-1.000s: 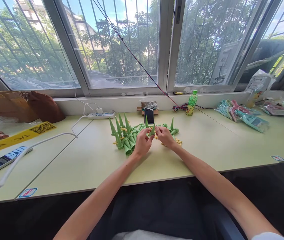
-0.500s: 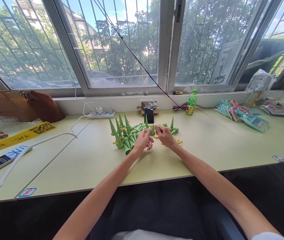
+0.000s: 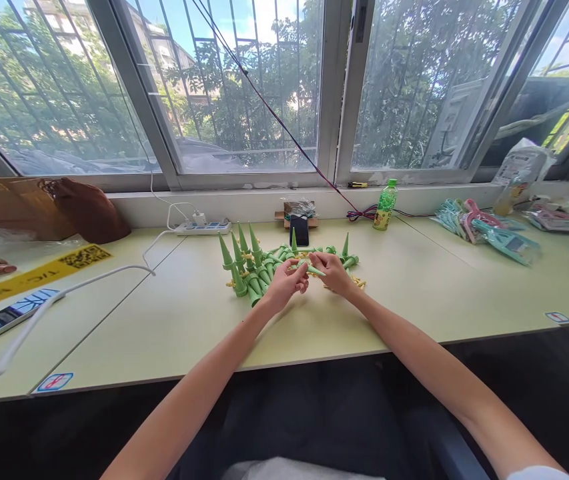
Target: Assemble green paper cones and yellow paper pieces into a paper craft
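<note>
My left hand is closed around a green plastic spike, a cone whose tip now points right. My right hand is right beside it, fingers pinched together at the spike's wide end; whatever lies between them is hidden. Left of my hands are several more green spikes, some standing tip up and others lying down, with small yellow parts on some. Another upright spike stands beyond my right hand. Small yellow pieces lie on the table under and beside my right hand.
A phone leans against a small box behind the spikes. A green-capped bottle stands back right, near bundled plastic items. A power strip with a white cable lies at the left. The table's front edge runs below my forearms.
The spike in my left hand has turned from tip up to lying sideways, its tip toward the right. My hands have stayed close together in nearly the same place.
</note>
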The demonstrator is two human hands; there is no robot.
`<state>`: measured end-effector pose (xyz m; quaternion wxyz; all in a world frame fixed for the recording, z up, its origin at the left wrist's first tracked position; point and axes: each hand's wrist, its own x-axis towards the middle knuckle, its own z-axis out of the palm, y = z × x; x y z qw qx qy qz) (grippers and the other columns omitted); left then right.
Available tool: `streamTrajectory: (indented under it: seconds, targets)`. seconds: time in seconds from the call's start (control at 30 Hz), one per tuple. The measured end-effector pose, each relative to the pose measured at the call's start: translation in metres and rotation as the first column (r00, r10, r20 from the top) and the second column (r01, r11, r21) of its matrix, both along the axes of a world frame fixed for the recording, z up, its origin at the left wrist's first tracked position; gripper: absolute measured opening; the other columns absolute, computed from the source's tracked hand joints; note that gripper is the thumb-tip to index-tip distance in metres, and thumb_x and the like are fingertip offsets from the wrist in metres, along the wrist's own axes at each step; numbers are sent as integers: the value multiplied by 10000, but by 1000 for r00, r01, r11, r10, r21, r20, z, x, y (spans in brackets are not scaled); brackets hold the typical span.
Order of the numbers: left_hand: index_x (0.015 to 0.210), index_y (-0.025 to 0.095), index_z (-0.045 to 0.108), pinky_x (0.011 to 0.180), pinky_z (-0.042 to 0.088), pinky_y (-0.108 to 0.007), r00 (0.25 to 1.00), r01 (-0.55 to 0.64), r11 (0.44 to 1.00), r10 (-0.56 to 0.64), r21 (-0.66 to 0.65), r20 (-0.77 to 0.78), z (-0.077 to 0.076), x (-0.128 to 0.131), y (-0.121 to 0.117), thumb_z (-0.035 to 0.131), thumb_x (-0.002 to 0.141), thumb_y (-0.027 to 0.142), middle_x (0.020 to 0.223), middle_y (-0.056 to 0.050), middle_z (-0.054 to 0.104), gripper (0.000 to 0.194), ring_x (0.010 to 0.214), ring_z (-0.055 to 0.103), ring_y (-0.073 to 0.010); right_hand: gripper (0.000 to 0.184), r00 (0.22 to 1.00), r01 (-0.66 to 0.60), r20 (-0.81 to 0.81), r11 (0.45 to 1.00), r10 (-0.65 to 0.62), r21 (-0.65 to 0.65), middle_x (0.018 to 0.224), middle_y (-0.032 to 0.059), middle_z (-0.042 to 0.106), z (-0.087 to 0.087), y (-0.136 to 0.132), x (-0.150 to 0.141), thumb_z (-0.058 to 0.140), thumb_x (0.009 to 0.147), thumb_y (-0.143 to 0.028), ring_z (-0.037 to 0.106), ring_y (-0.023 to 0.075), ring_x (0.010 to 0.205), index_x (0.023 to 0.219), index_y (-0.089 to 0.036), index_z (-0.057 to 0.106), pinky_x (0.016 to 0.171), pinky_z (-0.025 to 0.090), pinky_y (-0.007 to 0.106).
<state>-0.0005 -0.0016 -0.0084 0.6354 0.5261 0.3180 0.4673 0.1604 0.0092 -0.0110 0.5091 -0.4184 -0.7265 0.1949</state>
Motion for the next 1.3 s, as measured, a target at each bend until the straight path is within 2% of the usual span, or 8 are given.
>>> streamTrajectory:
  seconds: [0.17, 0.33, 0.57, 0.7, 0.8, 1.13, 1.2, 1.3]
  targets:
    - [1004, 177, 498, 390, 414, -210, 988, -88, 962, 117, 260, -98, -3, 2, -1, 830, 680, 571, 632, 100, 469, 608, 437, 564, -95, 485, 1000, 17, 27, 1000, -17, -5, 542, -36, 319, -1, 1, 1, 417, 965, -528, 290, 122, 550, 602, -216, 339, 559, 248, 298]
    - [1034, 184, 512, 386, 413, -209, 952, -99, 894, 213, 437, -219, -4, 0, -2, 743, 794, 518, 761, 55, 509, 472, 452, 575, -82, 489, 1000, -11, 5, 999, 11, -49, 533, -32, 329, -1, 3, 1, 433, 952, -540, 302, 123, 542, 595, -217, 355, 547, 248, 299]
    - [1025, 194, 557, 527, 473, -218, 856, -94, 712, 414, 696, -309, -6, 0, -3, 656, 887, 290, 989, -23, 620, 195, 526, 538, -50, 460, 995, -83, -73, 984, 73, -157, 474, -33, 355, 2, 1, 2, 447, 917, -548, 313, 121, 491, 594, -226, 388, 501, 250, 291]
    - [1094, 205, 557, 577, 468, -225, 805, -69, 609, 502, 790, -316, -8, -1, -1, 645, 891, 225, 1074, -41, 662, 222, 553, 515, -57, 452, 988, -111, -127, 973, 86, -201, 456, -37, 360, 4, 0, 1, 477, 894, -557, 318, 117, 459, 593, -230, 396, 473, 253, 284]
    - [1139, 208, 544, 586, 456, -228, 778, -57, 563, 543, 825, -317, -8, -3, -1, 645, 904, 234, 1043, -30, 673, 257, 541, 505, -61, 453, 980, -142, -171, 965, 105, -220, 442, -42, 348, 5, -1, 0, 491, 889, -544, 308, 109, 432, 579, -233, 381, 455, 251, 280]
    - [1152, 220, 563, 572, 434, -230, 722, 5, 481, 605, 877, -336, -8, -7, -3, 635, 925, 256, 1036, -24, 711, 242, 528, 520, -73, 443, 973, -172, -197, 951, 123, -256, 423, -55, 319, 3, 0, 1, 494, 885, -507, 293, 94, 396, 561, -229, 376, 426, 244, 268]
    - [1142, 222, 566, 573, 437, -226, 723, 4, 488, 601, 873, -339, -8, -7, -2, 636, 919, 245, 1036, -20, 709, 235, 527, 516, -70, 442, 976, -162, -186, 951, 114, -265, 425, -55, 323, 2, 2, 1, 492, 887, -505, 298, 94, 396, 564, -229, 372, 428, 248, 267]
    - [1124, 225, 557, 565, 443, -219, 746, -41, 536, 578, 843, -331, -7, -4, -1, 642, 902, 235, 1042, -15, 690, 238, 523, 515, -60, 445, 982, -123, -174, 957, 78, -262, 436, -53, 321, -1, 4, -1, 483, 891, -509, 303, 97, 408, 567, -228, 366, 433, 243, 269]
